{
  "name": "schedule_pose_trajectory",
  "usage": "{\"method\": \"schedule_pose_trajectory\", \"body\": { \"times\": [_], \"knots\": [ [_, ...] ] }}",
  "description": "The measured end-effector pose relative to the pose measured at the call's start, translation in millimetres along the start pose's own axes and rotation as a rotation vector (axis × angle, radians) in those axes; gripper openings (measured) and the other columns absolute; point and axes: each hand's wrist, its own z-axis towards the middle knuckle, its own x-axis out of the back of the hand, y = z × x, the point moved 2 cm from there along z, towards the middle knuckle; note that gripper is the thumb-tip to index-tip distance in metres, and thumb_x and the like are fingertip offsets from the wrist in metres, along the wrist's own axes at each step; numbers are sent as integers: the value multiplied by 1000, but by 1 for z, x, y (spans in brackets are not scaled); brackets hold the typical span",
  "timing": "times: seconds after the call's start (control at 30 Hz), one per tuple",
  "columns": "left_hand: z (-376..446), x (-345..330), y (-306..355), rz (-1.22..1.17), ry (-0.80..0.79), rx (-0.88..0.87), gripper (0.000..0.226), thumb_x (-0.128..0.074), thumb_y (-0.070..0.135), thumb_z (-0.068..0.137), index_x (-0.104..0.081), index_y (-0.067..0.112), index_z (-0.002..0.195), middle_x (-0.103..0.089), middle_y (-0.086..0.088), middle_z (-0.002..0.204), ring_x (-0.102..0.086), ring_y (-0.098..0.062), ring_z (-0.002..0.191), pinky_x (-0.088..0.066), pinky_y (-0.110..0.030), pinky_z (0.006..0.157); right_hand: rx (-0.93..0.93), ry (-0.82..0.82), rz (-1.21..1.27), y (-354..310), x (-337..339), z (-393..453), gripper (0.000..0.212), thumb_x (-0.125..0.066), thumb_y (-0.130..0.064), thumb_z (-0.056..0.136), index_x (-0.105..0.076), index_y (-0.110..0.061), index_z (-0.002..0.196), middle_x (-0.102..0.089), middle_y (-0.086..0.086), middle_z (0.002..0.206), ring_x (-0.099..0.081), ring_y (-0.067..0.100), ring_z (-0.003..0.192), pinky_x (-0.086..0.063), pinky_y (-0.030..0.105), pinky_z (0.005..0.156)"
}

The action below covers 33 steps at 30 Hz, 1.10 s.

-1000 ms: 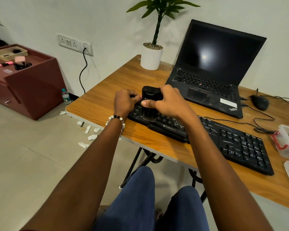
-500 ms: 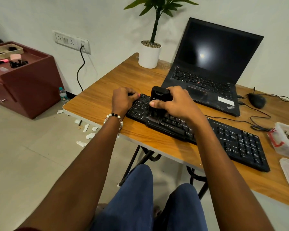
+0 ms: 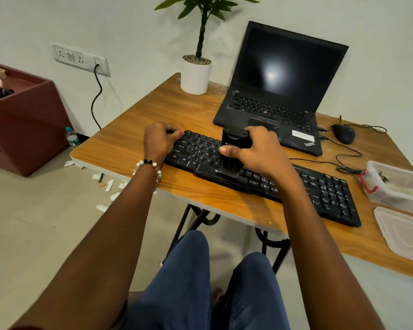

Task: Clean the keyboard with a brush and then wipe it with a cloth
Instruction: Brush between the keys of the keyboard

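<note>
Black brush (image 3: 234, 148) gripped in my right hand (image 3: 260, 153), bristles probably on keys; left hand (image 3: 159, 141), fingers curled, steadied keyboard (image 3: 260, 177).

On the counter (image 3: 134, 144), the keyboard (image 3: 320, 191) lies before the laptop (image 3: 272, 110); potted plant (image 3: 196, 75) behind-left, mouse (image 3: 343, 133) right, what looks like a lidless container (image 3: 396, 186) far right.
</note>
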Motion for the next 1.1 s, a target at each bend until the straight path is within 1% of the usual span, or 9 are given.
{"method": "schedule_pose_trajectory", "body": {
  "times": [0.1, 0.17, 0.33, 0.53, 0.63, 0.73, 0.83, 0.97, 1.1],
  "knots": [
    [0, 1, 0, 2, 4, -18, 16, -74, 19, 83, -76, 7, 93, -74, -5, 92, -63, -9, 81, -44, -19, 75, -22, 74, 311, -2, -14, -10, 33, -78, -37, 79, -66, -9, 92, -72, 8, 90, -68, 25, 82, -56, 49, 77],
    [0, 1, -1, -7, 7, -22, 16, -75, 19, 82, -76, 7, 93, -74, -6, 93, -66, -13, 84, -47, -21, 78, -52, 106, 345, 5, -23, -15, 33, -78, -38, 79, -66, -11, 92, -72, 8, 90, -69, 24, 81, -56, 51, 76],
    [0, -1, -1, -11, 14, -5, 19, -75, 19, 82, -76, 6, 96, -74, -6, 95, -61, -8, 81, -45, -19, 77, -115, 90, 286, 32, -13, -24, 22, -76, -37, 80, -59, -27, 88, -69, 2, 91, -70, 21, 87, -60, 46, 74],
    [1, -1, -2, -13, 25, -9, 18, -75, 20, 82, -76, 6, 94, -74, -9, 94, -64, -12, 83, -52, -29, 83, -129, 98, -119, 23, 8, -20, 45, -74, -48, 78, -60, -12, 101, -66, 2, 91, -66, 20, 81, -57, 38, 71],
    [1, -1, -2, -10, 16, -9, 19, -75, 20, 83, -76, 5, 94, -74, -8, 94, -63, -12, 83, -51, -27, 82, -67, 99, 166, 7, -3, -15, 33, -77, -41, 79, -65, -15, 95, -71, 1, 89, -70, 18, 81, -60, 41, 68],
    [1, -1, -2, -11, 10, 0, 17, -75, 20, 83, -76, 7, 93, -74, -7, 93, -63, -11, 82, -51, -27, 81, -56, 171, 376, -9, -20, -5, 21, -76, -34, 82, -60, -21, 86, -70, -2, 86, -72, 14, 74, -60, 29, 58],
    [2, -1, -2, -7, 3, -19, 16, -74, 20, 83, -77, 6, 90, -74, -7, 91, -64, -13, 81, -53, -31, 80, -60, 223, 432, -18, -42, 9, 26, -74, -37, 83, -61, -16, 93, -70, 1, 91, -72, 15, 72, -56, 21, 51],
    [2, -2, -5, 2, 2, -55, 14, -74, 19, 83, -77, 7, 88, -74, -7, 89, -67, -16, 81, -53, -32, 77, -35, 263, 204, -18, -69, 9, 49, -65, -58, 81, -60, -11, 95, -69, 5, 82, -69, 23, 68, -59, 42, 60],
    [4, -4, -9, 11, 5, -42, 12, -75, 21, 82, -77, 10, 87, -74, -5, 86, -68, -16, 79, -55, -31, 74, -80, 218, 52, -20, -61, 12, 42, -64, -56, 84, -51, -17, 74, -68, 8, 70, -69, 25, 58, -55, 36, 57]
  ]
}}
